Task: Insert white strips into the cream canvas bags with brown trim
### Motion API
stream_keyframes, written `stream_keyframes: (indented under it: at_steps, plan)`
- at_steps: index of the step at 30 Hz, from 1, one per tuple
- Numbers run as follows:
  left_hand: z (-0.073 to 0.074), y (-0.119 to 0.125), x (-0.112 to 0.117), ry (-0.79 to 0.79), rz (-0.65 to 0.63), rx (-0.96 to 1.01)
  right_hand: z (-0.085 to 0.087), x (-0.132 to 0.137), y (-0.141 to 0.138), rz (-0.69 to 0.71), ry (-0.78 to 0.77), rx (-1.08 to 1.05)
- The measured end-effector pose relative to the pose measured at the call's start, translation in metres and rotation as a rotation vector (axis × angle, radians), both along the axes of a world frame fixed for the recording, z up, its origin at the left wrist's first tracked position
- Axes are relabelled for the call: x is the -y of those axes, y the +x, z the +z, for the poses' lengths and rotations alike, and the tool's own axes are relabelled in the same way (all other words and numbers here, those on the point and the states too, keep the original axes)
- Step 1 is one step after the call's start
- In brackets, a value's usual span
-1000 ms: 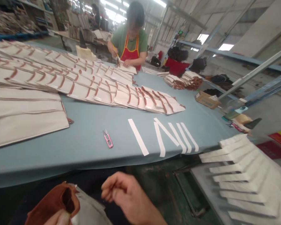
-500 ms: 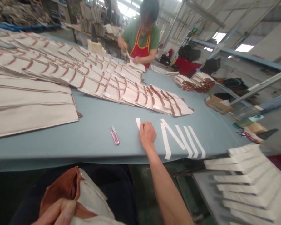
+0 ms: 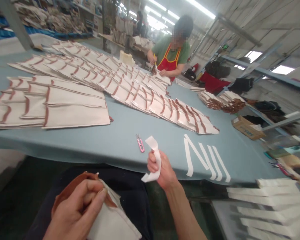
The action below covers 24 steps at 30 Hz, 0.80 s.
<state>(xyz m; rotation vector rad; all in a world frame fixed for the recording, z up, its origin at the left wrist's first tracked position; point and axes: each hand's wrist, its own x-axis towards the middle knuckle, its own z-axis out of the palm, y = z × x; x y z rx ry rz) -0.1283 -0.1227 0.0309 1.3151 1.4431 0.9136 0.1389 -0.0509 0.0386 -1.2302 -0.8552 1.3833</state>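
My right hand (image 3: 163,170) is closed round a white strip (image 3: 153,156), held up just in front of the table's near edge; the strip bends over my fingers. My left hand (image 3: 76,208) is low on my lap, its fingers pinched on a cream canvas bag with a brown leather trim (image 3: 110,216). Several more white strips (image 3: 207,158) lie side by side on the blue-grey table (image 3: 110,140) to the right of my right hand. Small pink thread snips (image 3: 140,143) lie on the table just left of the held strip.
Rows of overlapped cream bags with brown handles (image 3: 130,90) cover the table's left and far side. A person in a red apron (image 3: 171,58) works at the far end. A cardboard box (image 3: 247,127) sits at the right edge. Stacked white pieces (image 3: 272,206) lie lower right.
My right hand reached out to the leftmost white strip on the table, picked it up and drew it back toward me. My left hand shifted its grip on the bag.
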Motion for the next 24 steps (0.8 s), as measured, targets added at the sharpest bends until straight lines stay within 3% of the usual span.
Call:
stream_keyframes:
  at_steps: [6, 9, 12, 15, 18, 21, 24]
  plan:
    - [0.019, -0.001, -0.008, -0.110, -0.024, 0.159, 0.030, 0.049, -0.061, 0.234, -0.152, -0.349]
    - [0.025, 0.003, -0.007, -0.211, -0.052, 0.284, 0.034, 0.062, -0.078, 0.301, -0.246, -0.510]
    - [0.026, 0.001, -0.007, -0.282, -0.118, 0.383, 0.031, 0.070, -0.089, 0.359, -0.270, -0.492]
    - [0.026, -0.007, -0.005, -0.333, -0.140, 0.421, 0.027, 0.078, -0.092, 0.352, -0.167, -0.280]
    - [0.031, -0.018, 0.001, -0.338, -0.056, 0.470, 0.026, 0.088, -0.089, 0.297, 0.032, 0.170]
    - [0.031, -0.029, 0.009, -0.341, -0.084, 0.530, 0.029, 0.092, -0.084, 0.269, 0.414, 0.680]
    - [0.025, -0.036, 0.013, -0.350, -0.136, 0.543, 0.032, 0.089, -0.084, 0.288, 0.773, 0.960]
